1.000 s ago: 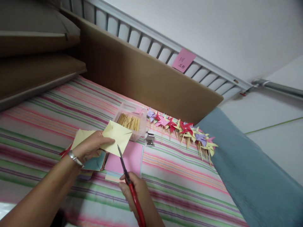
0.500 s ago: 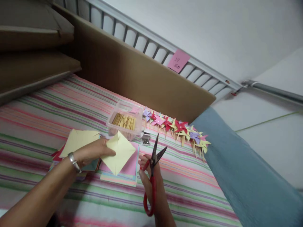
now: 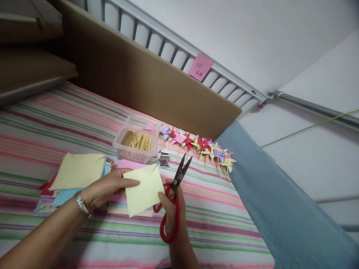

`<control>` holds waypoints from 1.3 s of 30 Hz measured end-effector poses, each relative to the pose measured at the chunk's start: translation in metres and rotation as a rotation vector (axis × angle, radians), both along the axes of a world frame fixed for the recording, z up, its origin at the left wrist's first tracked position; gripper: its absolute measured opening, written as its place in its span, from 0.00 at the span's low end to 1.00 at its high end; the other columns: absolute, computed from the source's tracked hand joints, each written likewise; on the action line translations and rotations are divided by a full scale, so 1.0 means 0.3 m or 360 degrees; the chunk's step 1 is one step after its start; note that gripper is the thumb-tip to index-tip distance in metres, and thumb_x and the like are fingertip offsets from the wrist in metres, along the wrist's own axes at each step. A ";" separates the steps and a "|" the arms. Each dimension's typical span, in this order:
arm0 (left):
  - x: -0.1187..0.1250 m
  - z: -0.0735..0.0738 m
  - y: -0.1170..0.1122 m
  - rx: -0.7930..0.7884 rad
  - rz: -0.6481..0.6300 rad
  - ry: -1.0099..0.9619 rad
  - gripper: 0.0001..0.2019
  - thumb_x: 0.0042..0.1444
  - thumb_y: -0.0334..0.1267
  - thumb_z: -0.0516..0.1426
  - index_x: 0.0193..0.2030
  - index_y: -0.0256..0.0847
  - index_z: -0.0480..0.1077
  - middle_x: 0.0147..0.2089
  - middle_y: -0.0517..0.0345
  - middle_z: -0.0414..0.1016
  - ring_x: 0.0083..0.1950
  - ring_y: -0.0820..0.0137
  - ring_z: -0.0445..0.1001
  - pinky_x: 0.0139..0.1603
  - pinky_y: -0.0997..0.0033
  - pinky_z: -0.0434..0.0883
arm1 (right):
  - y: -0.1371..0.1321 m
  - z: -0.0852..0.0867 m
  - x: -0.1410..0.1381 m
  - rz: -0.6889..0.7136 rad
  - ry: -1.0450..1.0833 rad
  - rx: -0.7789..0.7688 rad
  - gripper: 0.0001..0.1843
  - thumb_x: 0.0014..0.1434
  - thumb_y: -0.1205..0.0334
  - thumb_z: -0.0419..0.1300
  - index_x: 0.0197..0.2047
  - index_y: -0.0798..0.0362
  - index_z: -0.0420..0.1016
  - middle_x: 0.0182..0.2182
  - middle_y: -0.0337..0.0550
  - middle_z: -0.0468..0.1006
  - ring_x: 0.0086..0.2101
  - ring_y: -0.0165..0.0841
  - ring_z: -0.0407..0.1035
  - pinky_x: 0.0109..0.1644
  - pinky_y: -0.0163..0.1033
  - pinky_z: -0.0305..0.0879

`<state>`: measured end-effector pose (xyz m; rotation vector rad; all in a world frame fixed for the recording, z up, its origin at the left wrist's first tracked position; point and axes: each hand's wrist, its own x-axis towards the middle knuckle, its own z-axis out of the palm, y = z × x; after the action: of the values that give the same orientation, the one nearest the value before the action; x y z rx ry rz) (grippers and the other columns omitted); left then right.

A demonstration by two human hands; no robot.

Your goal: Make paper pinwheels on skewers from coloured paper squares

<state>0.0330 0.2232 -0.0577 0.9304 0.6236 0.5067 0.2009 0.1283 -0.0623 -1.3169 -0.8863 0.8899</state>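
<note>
My left hand pinches a pale yellow paper square by its left edge and holds it above the striped cloth. Just to its right, my right hand grips red-handled scissors. Their dark blades are parted and point up and away, beside the square's right edge. A steel watch sits on my left wrist.
A stack of coloured paper squares lies at the left. A clear tub of wooden sticks stands behind, with a small stapler beside it. A row of paper pinwheels runs right toward a blue sheet. Cardboard and a railing stand behind.
The scissors swung from under the paper to its right side and their blades opened. My left hand turned the yellow square and carried it slightly lower and rightward.
</note>
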 end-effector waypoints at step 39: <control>-0.155 0.032 0.106 -0.0065 0.0560 0.0261 0.16 0.36 0.36 0.66 0.35 0.32 0.75 0.32 0.49 0.79 0.31 0.65 0.75 0.29 0.74 0.66 | -0.060 -0.011 -0.118 0.0741 -0.0352 -0.0794 0.17 0.53 0.51 0.59 0.41 0.54 0.72 0.17 0.31 0.60 0.16 0.23 0.55 0.17 0.27 0.48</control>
<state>-0.0134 0.2551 -0.0483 0.8314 0.9518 0.7325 0.1655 0.1102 -0.0655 -1.6911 -1.2236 1.4116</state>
